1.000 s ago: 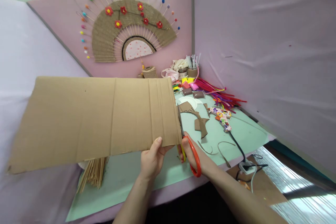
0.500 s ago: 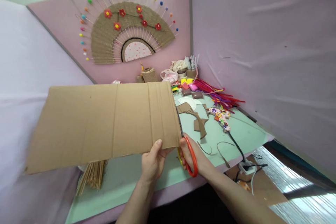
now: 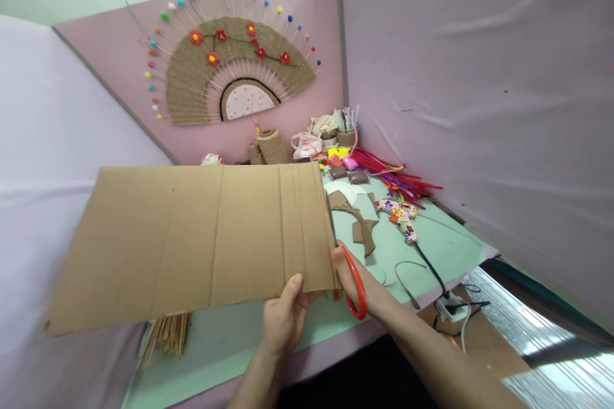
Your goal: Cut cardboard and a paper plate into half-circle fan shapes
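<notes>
A large brown cardboard sheet (image 3: 192, 236) with several creases is held up over the table. My left hand (image 3: 285, 316) pinches its lower edge near the right end, thumb on the front and fingers behind. My right hand (image 3: 352, 278) is closed on red-handled scissors (image 3: 359, 291) at the sheet's right edge. The dark blade runs up along that edge; the other blade is hidden behind the cardboard.
Cardboard scraps (image 3: 365, 233), a floral glue gun (image 3: 400, 217) with a black cord and red pipe cleaners (image 3: 384, 169) lie on the green table (image 3: 446, 236). Twine spools (image 3: 272, 147) stand behind. Thin sticks (image 3: 167, 335) lie at left. A decorated fan (image 3: 182, 92) hangs on the wall.
The cardboard sheet has shifted slightly down and right in view, with both hands. The scissors have moved a little right, and their lower handle is now mostly hidden.
</notes>
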`<state>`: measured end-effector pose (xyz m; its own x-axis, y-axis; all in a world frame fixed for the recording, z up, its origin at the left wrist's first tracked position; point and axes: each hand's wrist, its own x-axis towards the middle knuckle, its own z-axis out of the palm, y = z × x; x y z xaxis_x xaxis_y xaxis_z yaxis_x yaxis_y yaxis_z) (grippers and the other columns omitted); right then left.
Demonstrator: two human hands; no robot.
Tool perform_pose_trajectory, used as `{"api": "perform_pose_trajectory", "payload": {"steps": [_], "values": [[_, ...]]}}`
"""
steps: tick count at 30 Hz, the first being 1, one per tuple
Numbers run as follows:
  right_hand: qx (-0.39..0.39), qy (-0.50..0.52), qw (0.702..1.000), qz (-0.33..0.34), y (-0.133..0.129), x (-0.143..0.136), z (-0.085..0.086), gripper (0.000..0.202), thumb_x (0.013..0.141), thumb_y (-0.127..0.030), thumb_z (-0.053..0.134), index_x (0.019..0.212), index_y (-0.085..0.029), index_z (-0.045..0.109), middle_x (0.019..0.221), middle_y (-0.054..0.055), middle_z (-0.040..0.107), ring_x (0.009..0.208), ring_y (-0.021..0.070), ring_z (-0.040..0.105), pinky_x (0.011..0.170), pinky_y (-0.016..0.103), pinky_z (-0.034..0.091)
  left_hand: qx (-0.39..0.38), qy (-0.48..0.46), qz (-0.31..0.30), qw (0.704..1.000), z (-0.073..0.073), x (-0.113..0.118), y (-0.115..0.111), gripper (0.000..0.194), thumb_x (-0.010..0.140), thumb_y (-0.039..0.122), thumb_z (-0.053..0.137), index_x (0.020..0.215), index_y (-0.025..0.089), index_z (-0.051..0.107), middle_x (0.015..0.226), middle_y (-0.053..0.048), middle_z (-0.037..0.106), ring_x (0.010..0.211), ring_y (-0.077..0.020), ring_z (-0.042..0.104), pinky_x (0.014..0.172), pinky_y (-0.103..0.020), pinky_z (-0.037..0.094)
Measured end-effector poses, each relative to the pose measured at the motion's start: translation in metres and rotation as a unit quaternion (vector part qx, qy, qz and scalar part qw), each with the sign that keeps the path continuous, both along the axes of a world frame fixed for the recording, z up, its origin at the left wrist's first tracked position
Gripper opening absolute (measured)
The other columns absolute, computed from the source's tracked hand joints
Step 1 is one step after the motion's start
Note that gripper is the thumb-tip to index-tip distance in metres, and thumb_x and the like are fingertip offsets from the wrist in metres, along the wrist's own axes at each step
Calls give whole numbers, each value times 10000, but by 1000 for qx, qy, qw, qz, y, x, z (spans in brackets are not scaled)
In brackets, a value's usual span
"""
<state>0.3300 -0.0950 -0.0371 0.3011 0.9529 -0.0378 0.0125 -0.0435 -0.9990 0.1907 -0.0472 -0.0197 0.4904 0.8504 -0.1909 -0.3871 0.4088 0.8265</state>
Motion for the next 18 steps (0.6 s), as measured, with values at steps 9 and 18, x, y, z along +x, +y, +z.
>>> {"api": "perform_pose_trajectory", "payload": {"steps": [9, 18], "values": [[-27, 36, 998, -31, -1, -6, 1, 770, 749, -887, 223, 967, -190, 468, 485, -54, 440, 317, 134, 436, 291, 251, 359, -16, -3, 21, 1000, 3, 5, -6, 377, 657, 299, 810, 973, 110, 727, 948, -167, 746, 977, -317, 687, 775, -435, 584], [-11, 33, 999, -18, -4, -4, 9, 852, 774, -866, 211, 1106, -152, 536, 520, -10, 528, 388, 184, 518, 381, 305, 447, -40, -8, 35, 999, -6, 4, -8, 432, 645, 288, 816, 1017, 95, 711, 948, -160, 745, 991, -320, 684, 818, -444, 571]]}}
